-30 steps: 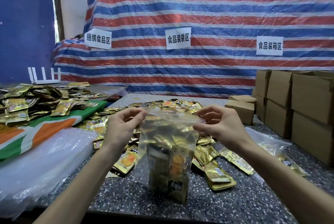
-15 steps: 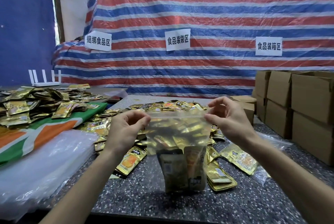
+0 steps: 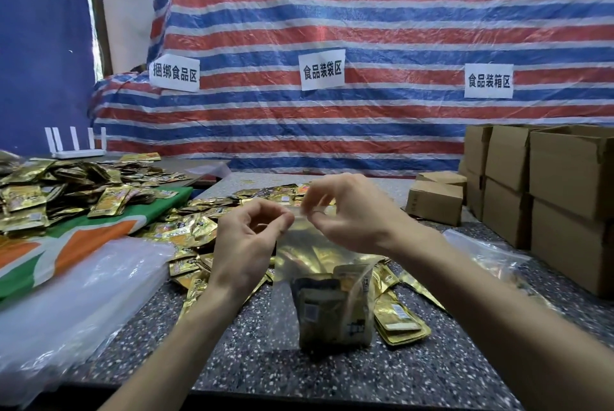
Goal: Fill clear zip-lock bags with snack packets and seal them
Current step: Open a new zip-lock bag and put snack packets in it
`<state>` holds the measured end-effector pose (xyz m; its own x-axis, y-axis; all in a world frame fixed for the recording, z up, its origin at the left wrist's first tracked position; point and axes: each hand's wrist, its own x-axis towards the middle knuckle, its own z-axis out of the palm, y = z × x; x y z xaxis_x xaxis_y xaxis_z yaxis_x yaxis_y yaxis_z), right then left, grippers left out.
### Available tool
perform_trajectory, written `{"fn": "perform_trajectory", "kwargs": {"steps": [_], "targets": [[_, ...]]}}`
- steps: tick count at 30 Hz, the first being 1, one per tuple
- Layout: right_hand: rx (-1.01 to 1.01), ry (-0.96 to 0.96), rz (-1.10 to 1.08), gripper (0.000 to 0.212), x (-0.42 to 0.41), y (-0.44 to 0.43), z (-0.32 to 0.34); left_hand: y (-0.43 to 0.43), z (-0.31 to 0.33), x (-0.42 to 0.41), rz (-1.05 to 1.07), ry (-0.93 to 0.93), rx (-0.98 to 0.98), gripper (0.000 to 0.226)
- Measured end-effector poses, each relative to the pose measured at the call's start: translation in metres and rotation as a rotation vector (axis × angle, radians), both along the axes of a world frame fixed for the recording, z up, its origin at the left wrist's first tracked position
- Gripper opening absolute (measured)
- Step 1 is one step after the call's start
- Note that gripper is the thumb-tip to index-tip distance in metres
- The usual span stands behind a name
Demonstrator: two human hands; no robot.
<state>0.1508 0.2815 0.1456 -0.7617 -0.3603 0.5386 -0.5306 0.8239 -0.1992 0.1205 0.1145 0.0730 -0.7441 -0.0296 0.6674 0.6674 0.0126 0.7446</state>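
Makeshift food-packing workshop. Striped red-white-blue tarp [image 3: 365,12] as backdrop; three paper signs [image 3: 321,69] on it name work zones: food bundling, food bagging, food boxing. Gold snack packets [image 3: 66,191] heaped on speckled table [image 3: 265,367]; pile of clear plastic bags [image 3: 83,294] at left; stacked cardboard boxes [image 3: 564,178] at right.

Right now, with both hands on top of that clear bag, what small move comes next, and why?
Probably slide the right hand along the top edge of the clear zip-lock plastic bag, pressing it shut, while the left hand holds its end. Both hands pinch that edge close together, gold foil snack packets already sit inside, and whether it is sealed cannot be told.
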Motion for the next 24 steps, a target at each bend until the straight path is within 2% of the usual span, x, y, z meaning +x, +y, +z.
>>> {"fn": "perform_trajectory", "kwargs": {"steps": [6,14,19,24], "targets": [[-0.027,-0.039,0.056,0.002,-0.001,-0.002,-0.004,-0.004,0.0,0.003,0.023,-0.014,0.004,0.017],[-0.009,-0.041,-0.01,0.013,-0.003,-0.006,-0.005,-0.003,-0.001,0.004,0.001,-0.026,-0.05,0.002],[-0.035,-0.022,0.032,0.002,-0.003,-0.009,-0.007,-0.004,-0.002,0.002,0.042,0.022,-0.078,0.012],[0.0,-0.068,0.011,0.003,-0.006,-0.011,-0.007,0.001,-0.006,0.001,0.043,0.021,-0.094,0.017]]}}
